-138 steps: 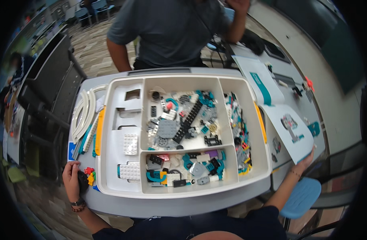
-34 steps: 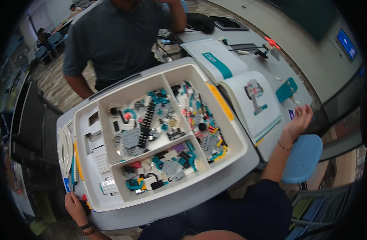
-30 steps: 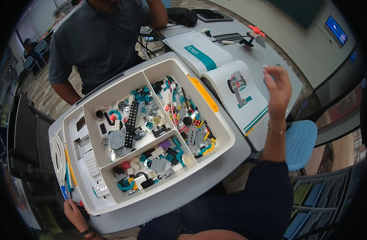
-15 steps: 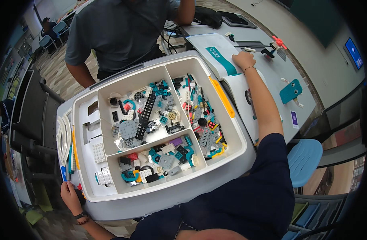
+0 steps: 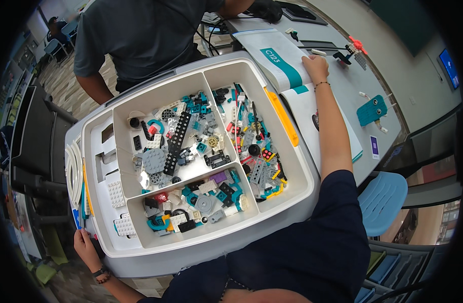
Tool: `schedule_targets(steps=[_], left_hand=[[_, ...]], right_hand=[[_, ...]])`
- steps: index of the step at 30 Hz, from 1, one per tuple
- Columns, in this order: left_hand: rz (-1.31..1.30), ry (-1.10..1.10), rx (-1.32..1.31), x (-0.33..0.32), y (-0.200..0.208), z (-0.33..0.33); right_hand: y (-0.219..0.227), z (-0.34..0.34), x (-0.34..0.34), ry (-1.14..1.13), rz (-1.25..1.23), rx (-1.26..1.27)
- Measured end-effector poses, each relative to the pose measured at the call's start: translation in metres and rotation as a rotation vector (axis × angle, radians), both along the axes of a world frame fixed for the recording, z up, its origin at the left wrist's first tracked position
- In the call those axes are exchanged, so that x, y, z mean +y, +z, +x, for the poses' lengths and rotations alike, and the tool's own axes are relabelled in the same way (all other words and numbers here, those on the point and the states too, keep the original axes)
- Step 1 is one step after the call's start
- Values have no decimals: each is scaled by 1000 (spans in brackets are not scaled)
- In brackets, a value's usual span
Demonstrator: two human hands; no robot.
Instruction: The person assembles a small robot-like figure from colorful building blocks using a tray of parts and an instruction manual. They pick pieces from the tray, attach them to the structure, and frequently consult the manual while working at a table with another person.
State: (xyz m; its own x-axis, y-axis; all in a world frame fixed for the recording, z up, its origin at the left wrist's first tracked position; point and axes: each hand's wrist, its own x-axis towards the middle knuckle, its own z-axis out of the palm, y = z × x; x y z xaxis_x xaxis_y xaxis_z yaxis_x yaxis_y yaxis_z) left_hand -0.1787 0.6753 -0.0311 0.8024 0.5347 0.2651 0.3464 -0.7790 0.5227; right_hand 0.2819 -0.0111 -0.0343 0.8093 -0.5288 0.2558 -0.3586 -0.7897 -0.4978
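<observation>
My right hand [image 5: 316, 69] is closed on the page edge of an open instruction booklet [image 5: 279, 68], which has a teal band across its white page. The booklet lies right of the sorting tray. At the near left corner of the table, my left hand [image 5: 86, 248] is closed beside the tray; what its fingers hold is hidden, with a dark piece showing next to them. A large white sorting tray [image 5: 230, 233] with yellow side clips stands between my arms. Its compartments hold loose building-toy pieces, among them a long black beam [image 5: 178, 143] and a grey round plate [image 5: 154, 160].
White tubing [image 5: 74, 174] lies along the tray's left side. Beyond the booklet stand a red-topped model [image 5: 356, 46] and a teal model with eyes [image 5: 372, 111]. A person in a grey shirt [image 5: 145, 40] sits across the table. A blue chair [image 5: 384, 203] is at the right.
My right hand has shifted slightly right and up along the booklet, and the page beneath it has lifted or turned. The view has shifted a little; my left hand stays at the table corner.
</observation>
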Motion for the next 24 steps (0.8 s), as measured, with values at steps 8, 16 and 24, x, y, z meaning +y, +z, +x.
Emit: schedule_targets(steps=[8,16,24], left_hand=[[-2,-3,-7,0,0,-1],[-18,-10,-29,0,-1,0],[9,-3,-24,1,-2,-1]], right_hand=[[-1,4,-5,6,118,-27],[-18,16,-22,84,200,-178],[-2,2,-7,61,128,8]])
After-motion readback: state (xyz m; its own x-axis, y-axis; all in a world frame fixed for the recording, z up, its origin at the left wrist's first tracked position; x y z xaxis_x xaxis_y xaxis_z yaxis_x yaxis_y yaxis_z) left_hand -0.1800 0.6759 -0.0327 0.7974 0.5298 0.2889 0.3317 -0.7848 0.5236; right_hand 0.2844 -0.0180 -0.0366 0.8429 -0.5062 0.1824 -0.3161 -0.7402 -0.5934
